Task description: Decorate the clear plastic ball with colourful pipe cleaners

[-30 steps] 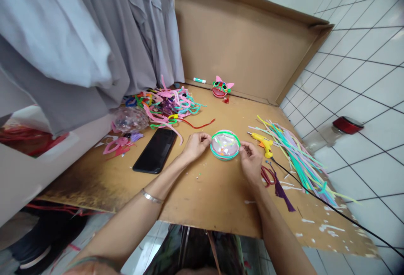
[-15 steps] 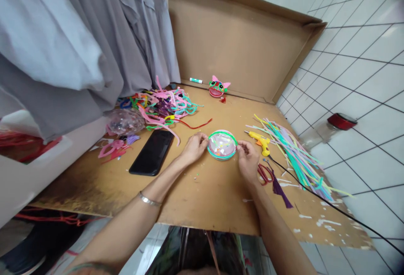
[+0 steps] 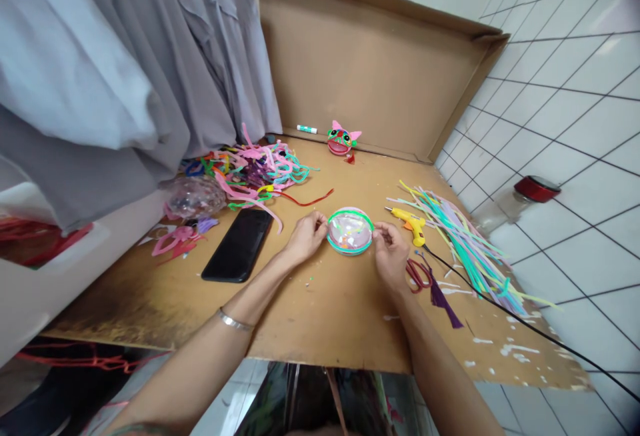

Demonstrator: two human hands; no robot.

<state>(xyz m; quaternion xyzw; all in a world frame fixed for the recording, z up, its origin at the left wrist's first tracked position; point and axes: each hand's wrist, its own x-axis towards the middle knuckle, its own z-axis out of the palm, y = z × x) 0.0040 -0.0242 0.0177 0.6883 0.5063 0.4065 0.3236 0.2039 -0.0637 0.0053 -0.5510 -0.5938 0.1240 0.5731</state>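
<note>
A round clear piece (image 3: 350,231) with a green strip along its top edge and a teal rim lies near the middle of the table. At its left edge, my left hand (image 3: 308,235) pinches the end of the green strip. My right hand (image 3: 391,248) has its fingers closed on the strip's other end at the right edge. Just right of that hand are a yellow glue gun (image 3: 411,224) and red-handled scissors (image 3: 418,276). The black phone (image 3: 238,245) rests left of my left hand.
Tangled pipe cleaners (image 3: 265,169) and a plastic bag (image 3: 195,196) lie back left. A cat-like face (image 3: 341,139) and glue stick (image 3: 307,129) stand by the cardboard wall (image 3: 360,69). Straight pipe cleaners (image 3: 465,249), a purple tassel (image 3: 444,301) and a black cord (image 3: 520,323) are right.
The view has shifted slightly. Both hands keep their places at the sides of the round piece, with no clear change in their hold.
</note>
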